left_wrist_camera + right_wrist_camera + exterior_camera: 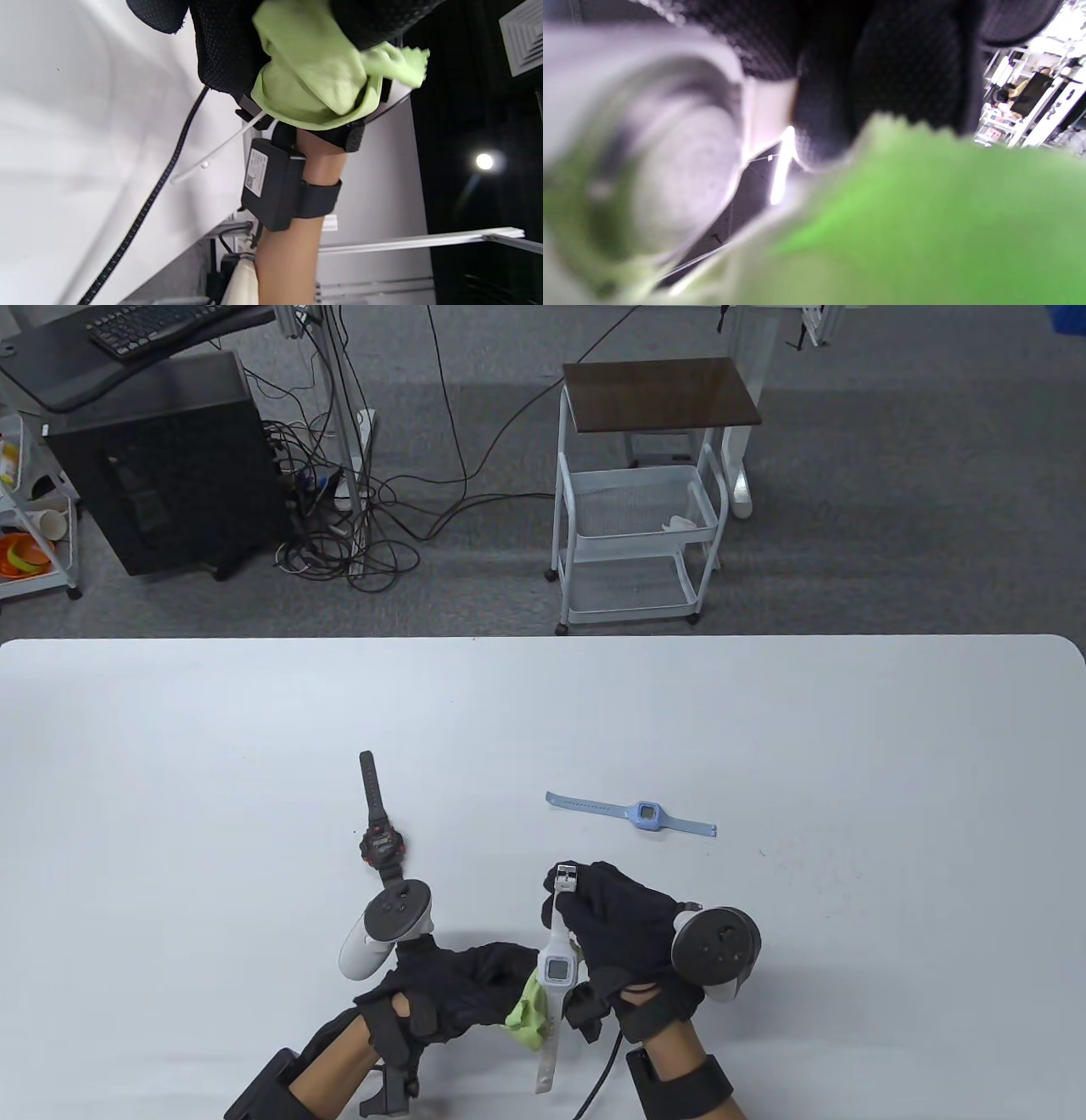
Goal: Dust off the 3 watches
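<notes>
A white watch point(557, 967) is held up off the table near the front edge, its strap running up to a buckle and down to a loose tail. My right hand point(615, 933) grips its upper strap. My left hand point(475, 984) holds a green cloth point(528, 1020) against the watch from the left; the cloth point(314, 76) fills the top of the left wrist view, and the white strap point(220, 148) trails below it. A black and red watch point(382, 841) lies flat at centre left. A light blue watch point(646, 816) lies flat at centre. The right wrist view is a blur of green cloth point(925, 220) and white watch point(649, 148).
The white table point(764, 712) extends far to the back and both sides of the hands. A black cable point(604, 1069) runs from my right wrist over the front edge. Beyond the table stand a white wire cart point(636, 526) and a black computer tower point(170, 466) on the floor.
</notes>
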